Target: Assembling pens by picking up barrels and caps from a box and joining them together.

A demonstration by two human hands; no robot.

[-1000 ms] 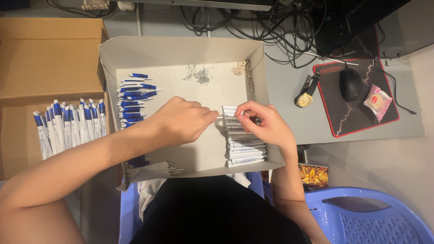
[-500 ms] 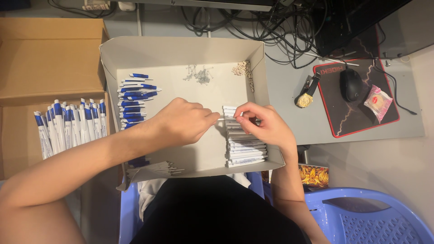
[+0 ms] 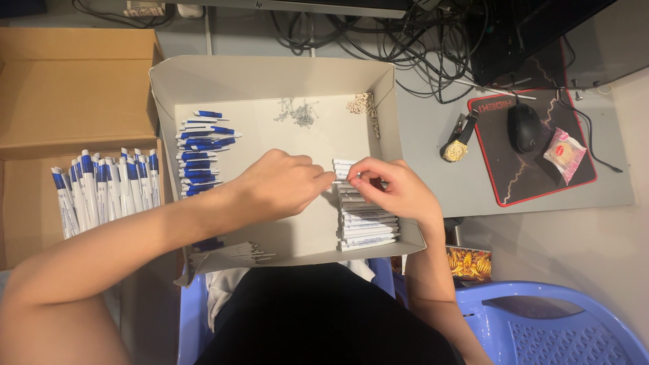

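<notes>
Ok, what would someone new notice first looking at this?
The two hands meeting mid-tray: the left hand and right hand pinch a thin white pen part between their fingers, over a stack of white barrels. Blue caps lie in the grey tray, and finished pens line the cardboard box at left.

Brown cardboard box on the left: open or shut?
Open. The brown cardboard box has its flap folded back, and a row of blue-and-white pens lies exposed inside.
</notes>
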